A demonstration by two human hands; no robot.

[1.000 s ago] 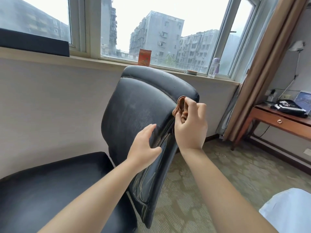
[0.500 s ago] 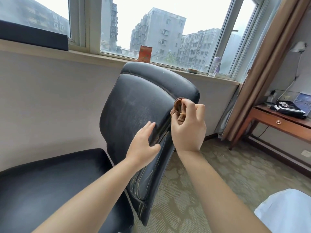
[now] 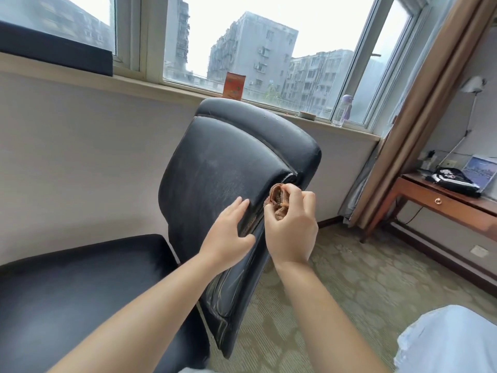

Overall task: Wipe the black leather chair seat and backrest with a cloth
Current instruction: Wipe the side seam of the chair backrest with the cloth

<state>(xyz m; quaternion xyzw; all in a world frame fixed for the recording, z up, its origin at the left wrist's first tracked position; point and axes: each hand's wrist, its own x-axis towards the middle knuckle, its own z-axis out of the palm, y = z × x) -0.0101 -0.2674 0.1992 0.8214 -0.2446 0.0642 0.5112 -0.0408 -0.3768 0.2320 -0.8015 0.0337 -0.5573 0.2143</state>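
A: Right hand (image 3: 291, 227) closed round a bunched brown cloth (image 3: 278, 201), thumb and fingers pinching it. Pressed at the right edge of the backrest (image 3: 223, 179), in the seam where front panel meets side panel, just under the top right corner.

B: Why bunched, not spread flat?

A: Probably to push a wad into the groove; a flat cloth would likely skim over it.

B: Left hand (image 3: 228, 235)?

A: Open, fingers straight, resting flat on the front face of the backrest close to that same right edge. Holding nothing. Likely bracing the back against the push from the other side.

B: Seat (image 3: 80, 292)?

A: Lower left, well apart from both hands. Dull grey haze over the middle of the backrest face, so, as a judgement, wiping there not finished. Whether seat is done: cannot tell.

B: Surroundings?

A: Windowsill (image 3: 174, 88) behind the chair: orange box (image 3: 233, 86) above the backrest's top edge, small dish (image 3: 307, 115) and clear bottle (image 3: 343, 110) toward the sill's right end. Wooden desk (image 3: 443, 203) at far right, dark bag (image 3: 454, 179) on its top.

B: Risk?

A: Cracked, worn trim along the lower side panel; hard rubbing there might lift more.
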